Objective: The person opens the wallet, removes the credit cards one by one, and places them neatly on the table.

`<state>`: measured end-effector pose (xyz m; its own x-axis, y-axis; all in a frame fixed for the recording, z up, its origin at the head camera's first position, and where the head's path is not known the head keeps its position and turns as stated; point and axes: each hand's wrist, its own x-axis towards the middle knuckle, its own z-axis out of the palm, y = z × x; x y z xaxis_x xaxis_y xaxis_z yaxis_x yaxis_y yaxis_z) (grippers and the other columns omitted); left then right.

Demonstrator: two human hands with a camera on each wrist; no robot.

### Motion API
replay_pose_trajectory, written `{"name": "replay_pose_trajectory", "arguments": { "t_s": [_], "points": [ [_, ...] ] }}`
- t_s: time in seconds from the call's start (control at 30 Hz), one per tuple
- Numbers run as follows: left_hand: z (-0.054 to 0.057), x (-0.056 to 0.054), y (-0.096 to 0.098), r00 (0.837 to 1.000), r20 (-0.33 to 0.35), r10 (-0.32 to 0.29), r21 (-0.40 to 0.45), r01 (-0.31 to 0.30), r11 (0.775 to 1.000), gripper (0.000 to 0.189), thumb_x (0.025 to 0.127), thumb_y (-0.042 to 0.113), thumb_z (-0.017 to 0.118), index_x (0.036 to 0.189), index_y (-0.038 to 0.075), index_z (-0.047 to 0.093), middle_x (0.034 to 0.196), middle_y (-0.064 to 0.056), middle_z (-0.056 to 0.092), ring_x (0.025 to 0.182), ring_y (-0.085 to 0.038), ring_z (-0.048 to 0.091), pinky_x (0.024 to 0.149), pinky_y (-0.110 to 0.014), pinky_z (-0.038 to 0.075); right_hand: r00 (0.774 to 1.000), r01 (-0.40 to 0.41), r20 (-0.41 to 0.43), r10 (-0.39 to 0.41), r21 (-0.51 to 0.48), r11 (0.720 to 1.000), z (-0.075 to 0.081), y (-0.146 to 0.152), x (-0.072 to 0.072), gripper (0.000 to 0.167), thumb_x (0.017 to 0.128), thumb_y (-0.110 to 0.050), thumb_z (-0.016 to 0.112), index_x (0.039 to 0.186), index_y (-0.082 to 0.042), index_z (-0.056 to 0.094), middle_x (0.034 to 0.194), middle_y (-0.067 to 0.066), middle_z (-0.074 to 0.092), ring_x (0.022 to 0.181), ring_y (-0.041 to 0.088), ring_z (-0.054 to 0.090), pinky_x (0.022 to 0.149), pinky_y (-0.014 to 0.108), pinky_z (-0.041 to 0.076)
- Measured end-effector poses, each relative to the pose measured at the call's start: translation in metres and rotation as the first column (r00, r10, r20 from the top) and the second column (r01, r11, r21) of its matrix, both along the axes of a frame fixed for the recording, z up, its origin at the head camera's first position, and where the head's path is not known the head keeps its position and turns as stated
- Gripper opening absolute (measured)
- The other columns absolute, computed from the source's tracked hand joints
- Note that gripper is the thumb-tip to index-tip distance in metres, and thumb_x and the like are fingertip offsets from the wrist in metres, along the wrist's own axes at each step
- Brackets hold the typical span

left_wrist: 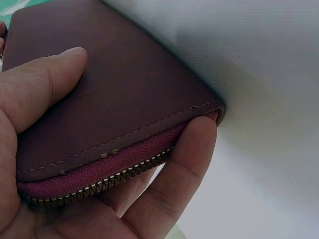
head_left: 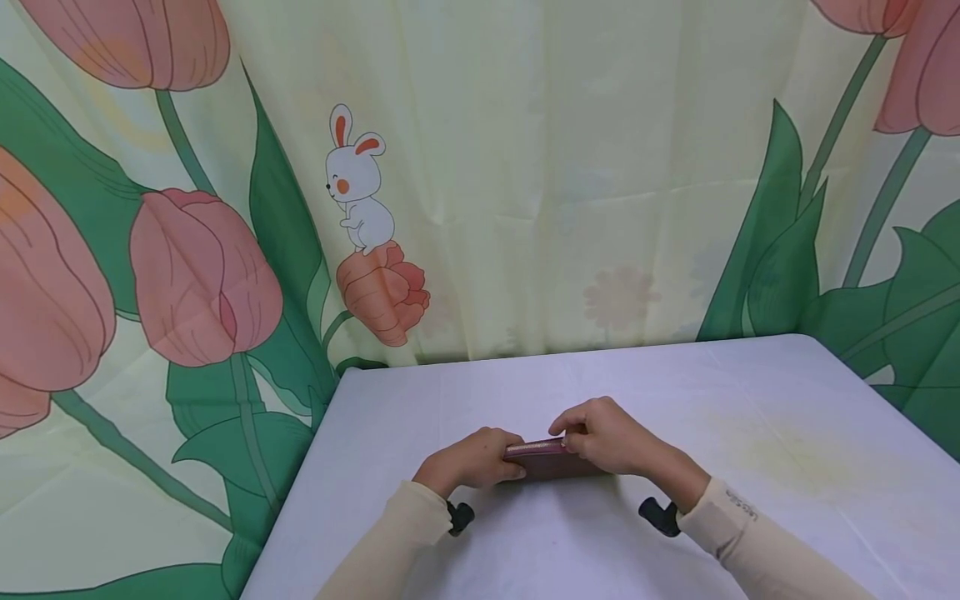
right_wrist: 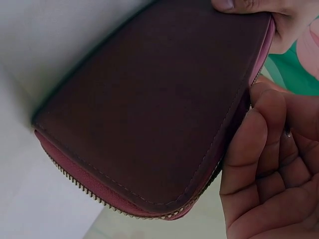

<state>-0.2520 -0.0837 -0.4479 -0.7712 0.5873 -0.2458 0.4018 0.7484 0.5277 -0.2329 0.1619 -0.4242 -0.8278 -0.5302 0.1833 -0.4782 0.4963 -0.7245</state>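
Standing on edge on the white table (head_left: 405,417), the maroon wallet (head_left: 558,467) sits gripped at its left end by my left hand (head_left: 476,458). My right hand (head_left: 607,433), fingers curled, pinches the top edge along the zipper (left_wrist: 104,184). Tulip-print curtain (head_left: 525,167) behind.

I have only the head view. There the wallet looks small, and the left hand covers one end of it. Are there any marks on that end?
Observer: Yes. The left wrist view shows a few small pale spots on the wallet, beside the zip.

Operator: Thank you. The right hand hides the upper corner at the other end from me. Does the zip stop there?

Observer: No. In the right wrist view, its teeth curve round that corner and continue down the end.
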Motion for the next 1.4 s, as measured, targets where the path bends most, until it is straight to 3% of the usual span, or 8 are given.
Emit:
{"name": "replay_pose_trajectory", "arguments": {
  "t_s": [0.7,1.4],
  "points": [
    [-0.003,-0.003,0.003,1.0,0.009,-0.007,0.002,0.007,1.0,0.006,0.095,0.014,0.076,0.101,0.016,0.074,0.08,0.01,0.065,0.074,-0.005,0.056,0.07,-0.023,0.048,1.0,0.006,0.008,-0.006,0.002,1.0,0.0,-0.002,0.002,0.03,0.086,0.007,0.059,0.102,-0.006,0.081,0.089,-0.001,0.077,0.074,0.007,0.06,0.066,0.025,0.051],
    [-0.004,-0.002,0.0,1.0,0.021,0.013,0.005,-0.013,1.0,0.011,0.095,0.013,0.076,0.106,0.011,0.075,0.082,0.01,0.066,0.075,-0.006,0.057,0.072,-0.025,0.049,1.0,-0.013,-0.01,0.014,0.014,1.0,0.002,-0.012,0.003,0.027,0.088,0.007,0.062,0.1,-0.007,0.082,0.087,-0.003,0.076,0.073,0.004,0.06,0.067,0.025,0.051]
  ]
}}
